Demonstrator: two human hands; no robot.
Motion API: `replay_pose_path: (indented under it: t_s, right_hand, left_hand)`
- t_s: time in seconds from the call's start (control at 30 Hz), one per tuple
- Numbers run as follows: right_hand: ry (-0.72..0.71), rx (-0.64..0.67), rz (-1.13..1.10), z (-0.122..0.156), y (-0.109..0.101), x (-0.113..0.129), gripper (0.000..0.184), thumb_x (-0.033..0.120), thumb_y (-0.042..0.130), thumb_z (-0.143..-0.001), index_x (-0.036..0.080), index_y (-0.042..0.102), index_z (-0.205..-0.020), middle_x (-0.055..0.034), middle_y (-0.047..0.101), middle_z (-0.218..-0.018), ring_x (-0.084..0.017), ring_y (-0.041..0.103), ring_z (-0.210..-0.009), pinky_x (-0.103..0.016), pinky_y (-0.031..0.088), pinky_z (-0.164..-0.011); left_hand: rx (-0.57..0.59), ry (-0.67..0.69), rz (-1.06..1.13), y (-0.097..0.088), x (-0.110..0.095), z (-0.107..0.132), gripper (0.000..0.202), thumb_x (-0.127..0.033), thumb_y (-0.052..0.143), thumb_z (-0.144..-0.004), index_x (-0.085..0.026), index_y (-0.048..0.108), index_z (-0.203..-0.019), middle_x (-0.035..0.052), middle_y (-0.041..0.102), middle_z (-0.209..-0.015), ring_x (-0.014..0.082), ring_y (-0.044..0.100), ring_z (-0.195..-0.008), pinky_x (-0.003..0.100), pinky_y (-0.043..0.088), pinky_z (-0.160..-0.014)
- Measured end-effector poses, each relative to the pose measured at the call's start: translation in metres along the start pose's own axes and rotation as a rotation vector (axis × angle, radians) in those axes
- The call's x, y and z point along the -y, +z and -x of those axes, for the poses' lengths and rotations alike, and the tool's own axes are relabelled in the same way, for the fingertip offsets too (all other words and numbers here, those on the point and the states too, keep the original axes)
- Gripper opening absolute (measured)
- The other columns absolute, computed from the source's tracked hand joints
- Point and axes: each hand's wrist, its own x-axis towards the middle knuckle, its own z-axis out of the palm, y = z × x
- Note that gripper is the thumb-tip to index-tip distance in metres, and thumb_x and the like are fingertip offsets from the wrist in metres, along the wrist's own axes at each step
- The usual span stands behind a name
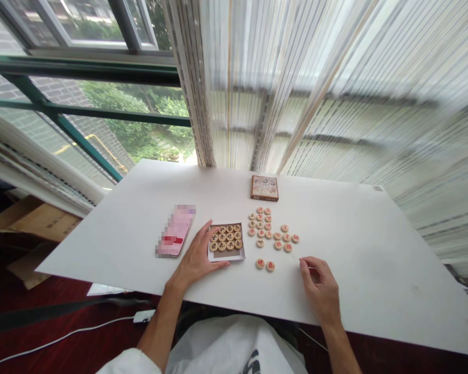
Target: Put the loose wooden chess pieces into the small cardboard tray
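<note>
A shallow white box holds rows of round wooden Chinese chess pieces marked in black, with bare box floor along its front. My left hand grips the box from the left, fingers at its far corner and thumb along the near edge. To the right lie loose pieces, mostly red-marked, flat on the table. Two red-marked pieces sit apart, closer to me. My right hand rests to the right of these, fingers curled and thumb against the index finger; whatever may be inside is hidden.
The white table stands against a window with a striped curtain. A brown-edged box lid lies behind the loose pieces. A phone with a pink screen lies left of my left hand. A white cable runs below the table.
</note>
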Motion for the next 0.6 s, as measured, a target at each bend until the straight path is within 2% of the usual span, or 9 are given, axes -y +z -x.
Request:
replay_pose_path:
  t_s: [0.17, 0.23, 0.37, 0.47, 0.6]
  right_hand:
    - [-0.051, 0.014, 0.047, 0.003, -0.001, 0.003, 0.017, 0.036, 0.059, -0.097, 0.023, 0.070, -0.102, -0.0078, 0.069, -0.107, -0.022, 0.067, -0.090, -0.038, 0.058, -0.080]
    - [-0.165, 0.068, 0.079, 0.000, 0.000, 0.009, 0.019, 0.032, 0.059, -0.097, 0.025, 0.070, -0.110, -0.0081, 0.070, -0.111, -0.023, 0.067, -0.097, -0.039, 0.059, -0.082]
    - [-0.415, 0.279, 0.118, -0.017, 0.012, 0.033, 0.028, 0.026, 0.058, -0.098, 0.029, 0.067, -0.124, -0.0073, 0.071, -0.115, -0.026, 0.065, -0.109, -0.046, 0.056, -0.094]
    - [-0.454, 0.388, 0.200, -0.034, 0.028, 0.054, 0.027, 0.028, 0.058, -0.098, 0.028, 0.066, -0.123, -0.0075, 0.071, -0.113, -0.027, 0.065, -0.108, -0.046, 0.055, -0.094]
    - [-0.474, 0.465, 0.332, -0.048, 0.050, 0.068, 0.015, 0.025, 0.059, -0.097, 0.025, 0.068, -0.109, -0.0068, 0.071, -0.107, -0.027, 0.065, -0.104, -0.049, 0.050, -0.100]
  left_hand:
    - [-0.028, 0.000, 0.007, 0.002, 0.003, 0.002, 0.099, -0.049, 0.086, -0.071, -0.031, 0.033, -0.153, 0.0130, 0.026, -0.166, 0.0346, 0.033, -0.151, 0.054, 0.035, -0.121]
    - [-0.032, 0.004, 0.009, 0.002, 0.003, 0.003, 0.100, -0.049, 0.087, -0.071, -0.030, 0.032, -0.153, 0.0129, 0.026, -0.166, 0.0348, 0.033, -0.151, 0.054, 0.035, -0.122]
    - [-0.034, 0.002, 0.019, 0.001, 0.001, 0.003, 0.101, -0.050, 0.086, -0.071, -0.030, 0.032, -0.153, 0.0120, 0.027, -0.166, 0.0339, 0.033, -0.151, 0.053, 0.033, -0.123]
    - [-0.043, -0.009, 0.046, -0.001, -0.001, 0.004, 0.101, -0.052, 0.086, -0.071, -0.030, 0.031, -0.153, 0.0120, 0.027, -0.166, 0.0336, 0.032, -0.152, 0.053, 0.032, -0.124]
    - [-0.084, -0.002, 0.115, -0.003, 0.000, 0.006, 0.098, -0.053, 0.085, -0.072, -0.031, 0.032, -0.152, 0.0119, 0.029, -0.165, 0.0327, 0.032, -0.152, 0.052, 0.032, -0.124]
